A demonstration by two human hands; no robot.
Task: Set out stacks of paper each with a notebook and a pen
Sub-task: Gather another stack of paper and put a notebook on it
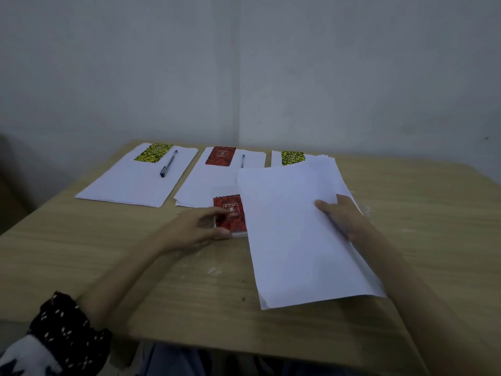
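Right hand (344, 215) is gripping a paper stack (301, 229) by its right edge, long axis running near to far, and looks like it's pinching a pen too, hard to tell. Left hand (200, 226) is closing loosely on the red notebook (230, 213) just left of that stack, on the table (135, 253).

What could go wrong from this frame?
1. The right hand carries a loose paper stack, apparently with a pen under its fingers. The grip is at one edge only, so sheets may fan or slide.
2. That stack hides most of the third set; lowering it blind could knock the yellow notebook.
3. The left hand is at the red notebook, whose far end overlaps the middle stack; dragging it might shift those sheets.
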